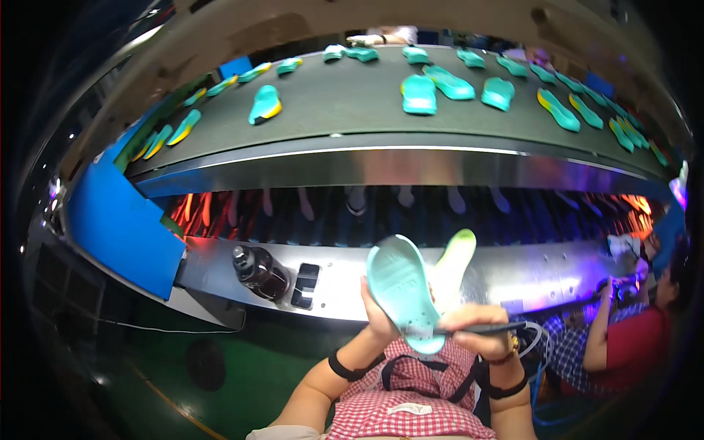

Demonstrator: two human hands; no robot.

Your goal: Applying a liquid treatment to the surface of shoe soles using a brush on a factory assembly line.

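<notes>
My left hand (376,315) grips a teal shoe sole (400,282) by its left edge, its inner face turned up and small holes near the lower end. In my right hand (478,323) is a black-handled brush (495,328) with a thin pale tube running from its back end. Its pale, blurred head lies over the lower part of the sole; whether it touches cannot be told. Just behind, a yellow-green sole (458,253) stands out against the metal ledge, partly hidden by the teal one and my right hand.
A dark bottle (260,273) and a black divided tray (304,286) sit on the metal ledge (337,293) to the left. Above runs a belt (337,110) carrying several teal soles (419,95). Below it, a lower opening glows red at both ends. A co-worker (623,330) sits at the right.
</notes>
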